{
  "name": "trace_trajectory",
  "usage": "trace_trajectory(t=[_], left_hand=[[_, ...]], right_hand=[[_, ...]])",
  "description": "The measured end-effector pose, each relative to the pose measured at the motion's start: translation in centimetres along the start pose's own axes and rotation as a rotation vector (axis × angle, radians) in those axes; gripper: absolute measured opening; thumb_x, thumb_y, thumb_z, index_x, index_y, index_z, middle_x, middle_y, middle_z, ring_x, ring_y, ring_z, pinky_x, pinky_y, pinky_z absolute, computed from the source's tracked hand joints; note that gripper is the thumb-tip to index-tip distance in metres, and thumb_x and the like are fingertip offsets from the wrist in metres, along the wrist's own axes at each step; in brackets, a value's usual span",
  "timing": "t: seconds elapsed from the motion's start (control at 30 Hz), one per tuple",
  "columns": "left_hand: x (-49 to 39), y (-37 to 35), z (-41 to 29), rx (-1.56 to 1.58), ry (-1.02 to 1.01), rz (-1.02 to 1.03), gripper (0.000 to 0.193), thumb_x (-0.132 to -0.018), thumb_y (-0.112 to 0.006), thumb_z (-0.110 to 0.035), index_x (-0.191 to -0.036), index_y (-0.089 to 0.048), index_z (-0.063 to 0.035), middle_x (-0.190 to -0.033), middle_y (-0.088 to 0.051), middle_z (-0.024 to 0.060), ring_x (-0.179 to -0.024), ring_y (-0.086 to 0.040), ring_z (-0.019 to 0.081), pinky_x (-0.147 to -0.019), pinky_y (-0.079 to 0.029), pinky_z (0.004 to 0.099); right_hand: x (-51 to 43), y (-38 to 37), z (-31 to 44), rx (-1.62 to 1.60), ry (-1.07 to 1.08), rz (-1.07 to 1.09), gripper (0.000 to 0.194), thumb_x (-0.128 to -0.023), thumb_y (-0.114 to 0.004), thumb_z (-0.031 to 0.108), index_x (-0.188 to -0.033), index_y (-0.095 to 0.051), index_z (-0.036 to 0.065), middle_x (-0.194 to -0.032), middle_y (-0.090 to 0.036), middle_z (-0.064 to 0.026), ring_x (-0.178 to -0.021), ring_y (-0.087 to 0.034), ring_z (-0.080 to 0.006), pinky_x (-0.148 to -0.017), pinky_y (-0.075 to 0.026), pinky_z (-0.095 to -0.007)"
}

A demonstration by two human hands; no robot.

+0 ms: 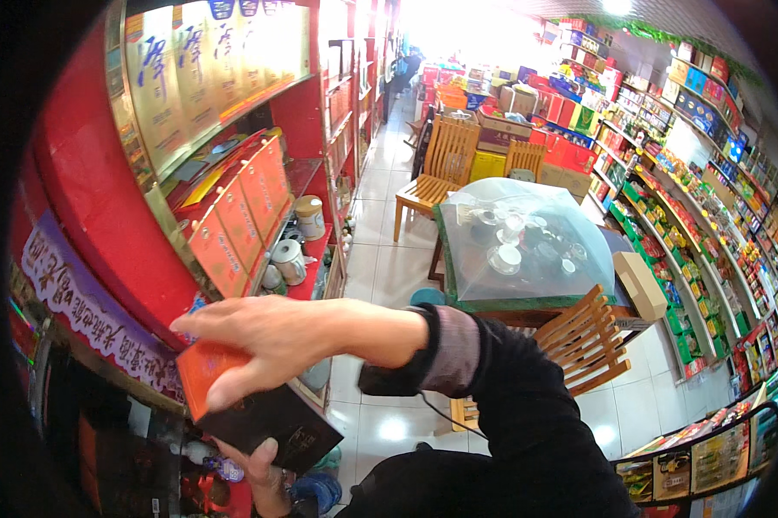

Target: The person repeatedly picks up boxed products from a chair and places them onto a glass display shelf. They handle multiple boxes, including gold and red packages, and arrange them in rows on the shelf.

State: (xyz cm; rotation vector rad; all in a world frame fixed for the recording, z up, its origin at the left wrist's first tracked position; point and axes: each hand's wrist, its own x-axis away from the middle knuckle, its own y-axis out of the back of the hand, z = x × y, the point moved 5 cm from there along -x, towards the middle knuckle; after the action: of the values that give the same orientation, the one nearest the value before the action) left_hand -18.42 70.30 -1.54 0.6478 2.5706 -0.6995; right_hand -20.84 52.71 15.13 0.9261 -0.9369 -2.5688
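Note:
A black box with an orange-red end [285, 424] is tilted in front of the red shelving at the lower left. My left hand [266, 469] holds its lower side, with the thumb over the edge; the other fingers are mostly hidden. Over the orange-red end lies my right hand [266, 340], slightly blurred, its fingers stretched to the left and its thumb apart from them across that end. Whether it grips the box cannot be told. Just beyond this hand, a row of orange-red boxes [240, 217] stands on a shelf, near a white lidded jug [288, 261].
Red shelving [114, 239] runs along the left. Ahead right, a mesh cover [525, 239] spans a table with cups. Wooden chairs [444, 155] stand around it, one close to my right arm. A blue container [317, 493] is low beside me. Stocked shelves [693, 278] line the right.

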Motion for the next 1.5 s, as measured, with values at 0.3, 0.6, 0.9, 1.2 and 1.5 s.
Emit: trace_trajectory(t=[0.3,0.6,0.9,1.2,1.5], left_hand=[[-3.2,-14.7,4.0,0.301,0.317,0.175,0.082,-0.073,-0.064,-0.018,-0.149,-0.038,-0.0059,-0.134,-0.056,0.0160,-0.118,-0.061,0.0336,-0.102,-0.053,0.0482],[-3.0,-23.6,5.7,0.355,0.288,0.379,0.087,-0.073,-0.067,-0.011,-0.153,-0.033,-0.0095,-0.139,-0.052,0.0119,-0.124,-0.055,0.0274,-0.108,-0.044,0.0407],[-3.8,-24.7,4.8,0.289,0.149,0.437,0.096,-0.078,-0.067,-0.017,-0.161,-0.019,-0.0116,-0.142,-0.047,0.0114,-0.124,-0.054,0.0255,-0.111,-0.040,0.0407],[-5.1,-23.9,8.3,-0.038,0.283,0.817,0.110,-0.078,-0.077,-0.026,-0.163,-0.008,-0.0110,-0.125,-0.057,0.0166,-0.114,-0.058,0.0235,-0.101,-0.045,0.0375],[6.9,-26.8,18.1,-0.236,0.237,1.040,0.122,-0.063,-0.086,-0.014,-0.161,-0.014,-0.0066,-0.134,-0.046,0.0124,-0.122,-0.052,0.0237,-0.107,-0.043,0.0377]], right_hand=[[24.3,-4.1,-3.8,-0.478,-0.604,-0.623,0.106,-0.087,-0.075,0.034,-0.163,-0.007,0.005,-0.165,-0.021,-0.0182,-0.151,-0.025,-0.0279,-0.123,-0.020,-0.0380],[29.6,-5.5,-4.8,-1.059,-0.248,-1.239,0.110,-0.081,-0.082,0.027,-0.162,-0.010,0.009,-0.162,-0.025,-0.0152,-0.147,-0.030,-0.0257,-0.120,-0.027,-0.0403],[30.7,-6.2,-4.0,-0.882,-0.212,-1.379,0.113,-0.076,-0.086,0.036,-0.159,-0.018,0.003,-0.150,-0.041,-0.0144,-0.138,-0.042,-0.0248,-0.116,-0.034,-0.0392],[36.8,-13.8,-7.4,-1.042,-0.310,-1.552,0.102,-0.089,-0.074,0.054,-0.161,-0.017,0.010,-0.154,-0.039,-0.0122,-0.138,-0.044,-0.0232,-0.117,-0.036,-0.0400],[49.1,-19.5,-12.2,-1.369,-0.172,-2.024,0.070,-0.097,-0.057,0.054,-0.145,-0.048,0.004,-0.142,-0.056,-0.0154,-0.129,-0.055,-0.0323,-0.113,-0.041,-0.0484]])
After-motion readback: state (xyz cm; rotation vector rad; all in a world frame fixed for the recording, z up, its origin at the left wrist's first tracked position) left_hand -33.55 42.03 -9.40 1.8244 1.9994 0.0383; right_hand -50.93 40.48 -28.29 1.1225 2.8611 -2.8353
